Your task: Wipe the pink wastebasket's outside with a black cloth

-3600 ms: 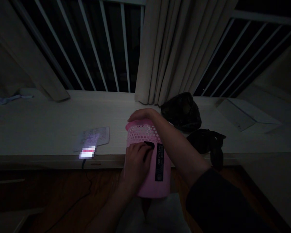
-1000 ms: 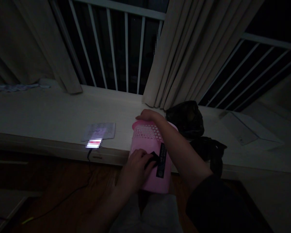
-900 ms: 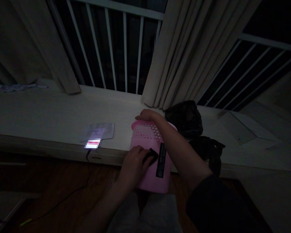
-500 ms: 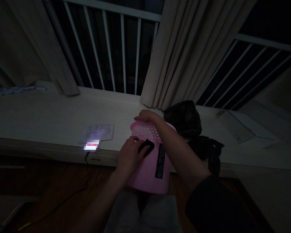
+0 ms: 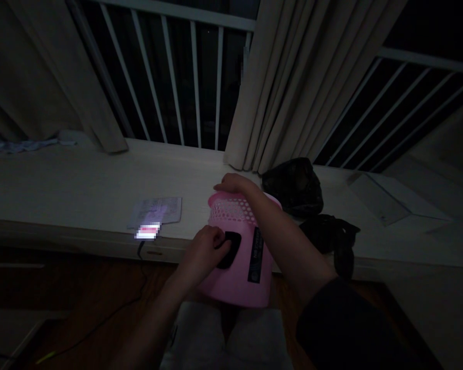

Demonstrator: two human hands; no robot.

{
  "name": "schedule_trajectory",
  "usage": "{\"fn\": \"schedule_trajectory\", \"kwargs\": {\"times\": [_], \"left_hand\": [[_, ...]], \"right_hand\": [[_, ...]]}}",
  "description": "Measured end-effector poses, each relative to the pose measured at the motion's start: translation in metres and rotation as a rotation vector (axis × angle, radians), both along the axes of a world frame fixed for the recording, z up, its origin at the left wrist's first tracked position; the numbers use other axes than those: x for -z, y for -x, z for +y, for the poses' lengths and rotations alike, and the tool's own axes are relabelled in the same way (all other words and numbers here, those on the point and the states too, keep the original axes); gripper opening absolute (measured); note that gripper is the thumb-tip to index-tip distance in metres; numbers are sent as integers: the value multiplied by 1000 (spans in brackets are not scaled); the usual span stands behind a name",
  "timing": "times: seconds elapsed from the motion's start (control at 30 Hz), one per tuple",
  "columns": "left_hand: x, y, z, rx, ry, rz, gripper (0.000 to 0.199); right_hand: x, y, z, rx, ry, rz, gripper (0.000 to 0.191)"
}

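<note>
A pink bin point(image 5: 235, 282) with a perforated band below its rim and a dark label point(image 5: 255, 262) stands at the ledge's front edge, above my knees. My left hand point(image 5: 212, 246) pinches a flat black piece point(image 5: 231, 252) against the bin's side, left of the label. My right hand point(image 5: 235, 183) reaches over the top and is closed on the bin's rim; part of its fingers is hidden behind the rim.
On the white ledge point(image 5: 81, 185) lie a printed paper point(image 5: 162, 209) and a glowing device point(image 5: 148, 231) with a cable. Black plastic bags point(image 5: 293, 187) sit right of the bin, with a pale box point(image 5: 386, 200) farther right. Curtains and railings stand behind.
My left hand has moved slightly down and left. The black piece now lies flatter on the bin's side and shows more of its surface. My right hand stays on the rim.
</note>
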State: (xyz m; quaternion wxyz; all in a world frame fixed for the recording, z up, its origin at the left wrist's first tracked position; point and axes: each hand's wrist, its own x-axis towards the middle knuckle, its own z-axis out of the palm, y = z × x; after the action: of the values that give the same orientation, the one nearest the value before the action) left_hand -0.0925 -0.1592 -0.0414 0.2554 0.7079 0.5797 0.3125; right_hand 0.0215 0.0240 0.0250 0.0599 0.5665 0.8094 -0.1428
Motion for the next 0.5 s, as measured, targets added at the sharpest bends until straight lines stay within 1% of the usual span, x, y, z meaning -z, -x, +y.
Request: {"fn": "schedule_trajectory", "kwargs": {"times": [0.07, 0.1, 0.17, 0.2, 0.23, 0.27, 0.3, 0.33, 0.37, 0.43, 0.5], "left_hand": [[-9, 0, 3, -59, 27, -31, 12], [-12, -1, 3, -102, 10, -34, 12], [-16, -7, 1, -160, -122, 3, 10], [-15, -11, -1, -154, -221, 38, 7], [-13, -15, -4, -118, -321, 75, 3], [-10, -20, -7, -63, -402, 104, 2], [-6, -24, -10, -2, -446, 118, 4], [-2, -26, -12, 41, -455, 112, 6], [1, -28, -14, 56, -442, 90, 7], [5, -30, -14, 26, -384, 31, 11], [6, -29, -10, -18, -319, -14, 13]], "right_hand": [[0, 0, 0, 3, -2, -1, 51], [0, 0, 0, 5, -3, -1, 51], [0, 0, 0, 7, -6, -1, 50], [0, 0, 0, 7, -9, 0, 50], [0, 0, -1, 7, -12, 1, 49], [1, 0, -1, 6, -14, 2, 49], [1, 0, -1, 5, -16, 4, 49], [1, 0, -1, 3, -18, 5, 49], [1, 0, -1, 1, -18, 7, 49], [1, 0, -1, 2, -18, 8, 50], [1, 0, 0, 6, -18, 7, 50]]}}
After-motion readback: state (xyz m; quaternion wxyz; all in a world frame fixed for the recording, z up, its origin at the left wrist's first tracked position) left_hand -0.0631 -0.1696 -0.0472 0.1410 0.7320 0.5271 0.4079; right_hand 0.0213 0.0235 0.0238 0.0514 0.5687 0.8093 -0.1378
